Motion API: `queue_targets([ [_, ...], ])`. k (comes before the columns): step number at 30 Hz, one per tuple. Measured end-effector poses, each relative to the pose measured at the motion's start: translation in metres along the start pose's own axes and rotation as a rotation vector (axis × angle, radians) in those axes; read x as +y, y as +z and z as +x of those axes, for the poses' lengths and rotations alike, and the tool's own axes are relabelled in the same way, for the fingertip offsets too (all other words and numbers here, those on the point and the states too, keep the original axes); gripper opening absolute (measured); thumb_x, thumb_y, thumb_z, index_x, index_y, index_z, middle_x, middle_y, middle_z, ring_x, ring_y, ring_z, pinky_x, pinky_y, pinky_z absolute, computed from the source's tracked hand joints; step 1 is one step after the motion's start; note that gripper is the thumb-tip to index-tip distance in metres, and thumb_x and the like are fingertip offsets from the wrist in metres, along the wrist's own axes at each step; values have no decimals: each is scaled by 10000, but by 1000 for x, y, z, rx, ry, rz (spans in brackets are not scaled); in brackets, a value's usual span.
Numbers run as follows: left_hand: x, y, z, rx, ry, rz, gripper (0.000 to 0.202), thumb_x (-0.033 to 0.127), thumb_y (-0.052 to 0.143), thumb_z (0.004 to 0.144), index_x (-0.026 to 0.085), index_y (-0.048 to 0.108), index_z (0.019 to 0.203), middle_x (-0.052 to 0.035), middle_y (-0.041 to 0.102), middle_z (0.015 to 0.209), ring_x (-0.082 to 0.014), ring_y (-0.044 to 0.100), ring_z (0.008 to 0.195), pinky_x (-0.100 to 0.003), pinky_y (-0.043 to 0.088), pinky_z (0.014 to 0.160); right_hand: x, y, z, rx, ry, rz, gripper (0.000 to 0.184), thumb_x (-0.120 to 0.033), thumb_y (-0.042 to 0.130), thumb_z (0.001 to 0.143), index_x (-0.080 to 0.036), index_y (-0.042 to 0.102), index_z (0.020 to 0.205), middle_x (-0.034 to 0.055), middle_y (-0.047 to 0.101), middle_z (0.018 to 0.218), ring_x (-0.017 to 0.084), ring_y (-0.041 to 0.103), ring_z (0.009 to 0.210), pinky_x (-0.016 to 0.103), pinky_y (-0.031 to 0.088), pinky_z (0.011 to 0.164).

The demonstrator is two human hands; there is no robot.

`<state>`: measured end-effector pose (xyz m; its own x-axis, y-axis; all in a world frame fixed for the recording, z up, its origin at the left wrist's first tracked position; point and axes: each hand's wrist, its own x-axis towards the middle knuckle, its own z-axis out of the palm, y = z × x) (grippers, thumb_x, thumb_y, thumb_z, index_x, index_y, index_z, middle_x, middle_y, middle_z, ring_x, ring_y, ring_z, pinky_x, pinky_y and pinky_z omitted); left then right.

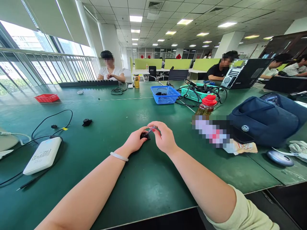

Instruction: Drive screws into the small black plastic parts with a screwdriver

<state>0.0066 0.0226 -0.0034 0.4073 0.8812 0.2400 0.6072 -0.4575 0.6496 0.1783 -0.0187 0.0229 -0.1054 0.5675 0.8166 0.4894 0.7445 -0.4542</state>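
My left hand (135,140), with a white bangle at the wrist, is closed on a small black part (145,135) at the middle of the green table (148,188). My right hand (165,136) is just beside it, fingers pinched round a slim, clear-looking tool (152,129). The tool slants down towards the black part. Whether its tip touches the part I cannot tell, since my fingers cover much of both. Another small black piece (87,122) lies apart to the left.
To the left are a white power bank (43,155), black cables and a red tray (46,98). Ahead stand a blue basket (165,95) and a green basket (190,93) with cables. A red-lidded bottle (206,105), navy bag (268,119) and mouse (279,158) sit right. Several people sit beyond.
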Motion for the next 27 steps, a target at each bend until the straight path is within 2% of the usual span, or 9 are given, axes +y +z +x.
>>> queue_targets([
  [3, -1, 0, 0, 1, 10, -17, 548, 100, 618, 800, 223, 544, 1329, -62, 712, 1186, -227, 659, 1105, -423, 477, 1044, 0, 0, 0, -12, -40, -32, 288, -102, 422, 914, -252, 626, 1051, 35, 750, 1016, 184, 696, 950, 419, 517, 1005],
  [10, -1, 0, 0, 2, 23, -10, 557, 96, 618, 791, 229, 546, 1328, -56, 717, 1176, -227, 663, 1097, -423, 482, 1036, -2, -1, -1, -16, -19, -8, 285, -121, 423, 924, -256, 619, 1082, 39, 746, 1022, 189, 695, 974, 403, 542, 950],
  [16, -1, 0, 0, 1, 30, -1, 548, 92, 612, 797, 223, 549, 1326, -63, 704, 1212, -233, 648, 1139, -412, 471, 1053, -3, -1, 0, -36, -23, -38, 297, -118, 411, 925, -263, 627, 1068, 30, 743, 1002, 177, 697, 904, 395, 548, 929],
  [22, 2, -1, 0, -2, 3, 25, 520, 97, 609, 803, 220, 563, 1307, -65, 721, 1141, -243, 668, 1078, -427, 495, 1014, -1, 0, -1, -42, -25, -29, 279, -138, 445, 924, -269, 635, 1081, 27, 746, 1012, 180, 696, 889, 417, 533, 969],
  [27, 0, -1, 0, 1, 45, 24, 508, 115, 602, 814, 226, 561, 1308, -50, 724, 1105, -231, 677, 1029, -406, 507, 983, -2, 0, -1, -13, -31, -36, 263, -142, 450, 932, -279, 627, 1070, 20, 751, 1011, 181, 701, 908, 428, 517, 1009],
])
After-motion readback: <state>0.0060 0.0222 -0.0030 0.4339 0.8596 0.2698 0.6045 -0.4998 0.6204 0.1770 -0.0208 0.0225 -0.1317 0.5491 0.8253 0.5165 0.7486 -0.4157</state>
